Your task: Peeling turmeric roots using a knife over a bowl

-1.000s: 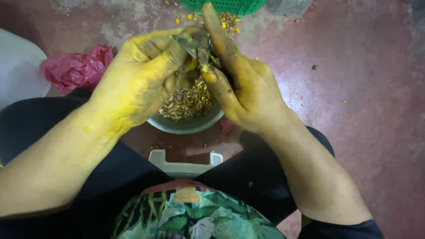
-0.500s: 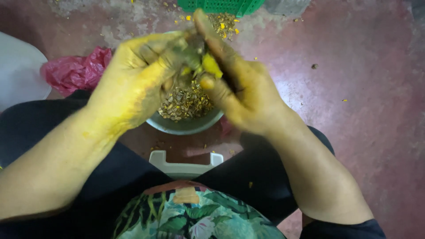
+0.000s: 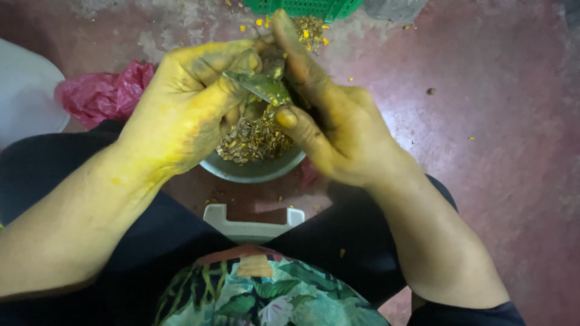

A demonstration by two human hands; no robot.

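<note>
While the left hand pinches a small greenish blade and the right hand has its grip closed on a small husked piece at top centre of the frame, peeling looks mid-run. The metal bowl just below the hands is heaped with brownish peelings, so a good share seems done. What remains can't be told; only yellow bits lie on the floor by the green basket at the top edge.

A crumpled pink plastic bag is seen on the reddish floor, near its upper left part. No labels, signs or screens are shown.
</note>
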